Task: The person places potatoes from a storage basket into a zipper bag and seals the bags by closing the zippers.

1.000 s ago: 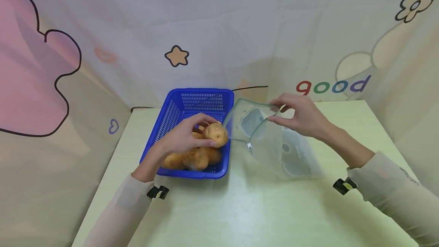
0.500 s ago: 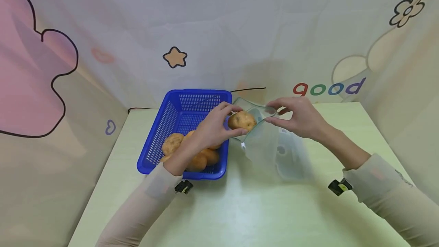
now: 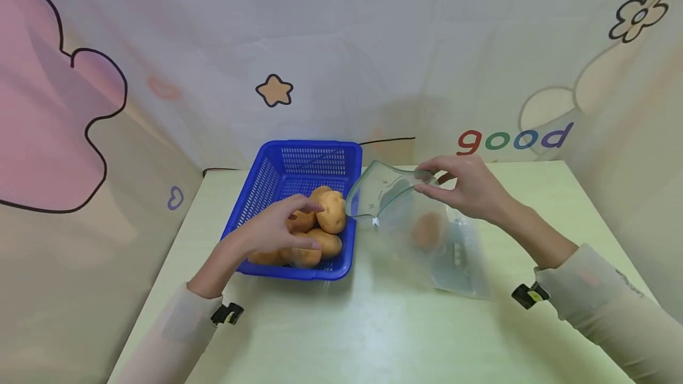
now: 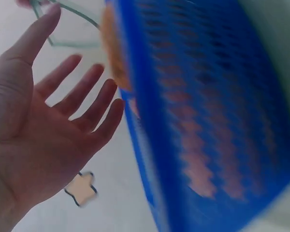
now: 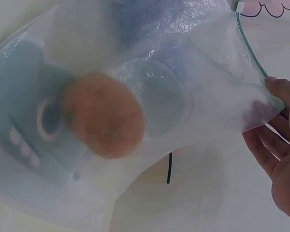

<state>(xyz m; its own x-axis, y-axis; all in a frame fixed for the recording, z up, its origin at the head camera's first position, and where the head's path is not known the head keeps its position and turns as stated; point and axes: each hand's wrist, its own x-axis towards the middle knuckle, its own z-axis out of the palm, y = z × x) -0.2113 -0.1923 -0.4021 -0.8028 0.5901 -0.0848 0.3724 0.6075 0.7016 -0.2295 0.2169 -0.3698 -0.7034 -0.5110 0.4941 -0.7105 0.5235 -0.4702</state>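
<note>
My right hand (image 3: pixel 466 185) pinches the edge of a translucent zip bag (image 3: pixel 405 218) between thumb and fingers, and the bag's mouth gapes toward the left. Inside the bag a potato (image 5: pixel 104 116) shows through the cloudy film in the right wrist view. Over the blue basket (image 3: pixel 315 274) hovers my left hand (image 3: pixel 277 227), its fingers spread apart and holding nothing. Several potatoes (image 3: pixel 332 212) lie in the basket, some partly covered by that hand. In the left wrist view the palm of the left hand (image 4: pixel 53 116) appears bare beside the basket wall (image 4: pixel 150 111).
The pale green table (image 3: pixel 373 330) carries the basket and the bag's lower end. Behind stands a printed curtain (image 3: pixel 341 46) with a star and the word "good". Curtain cloth also closes off both sides.
My left hand carried a potato from the basket to the bag's mouth, released it and came back left over the basket. The potato now sits inside the bag. My right hand kept its hold.
</note>
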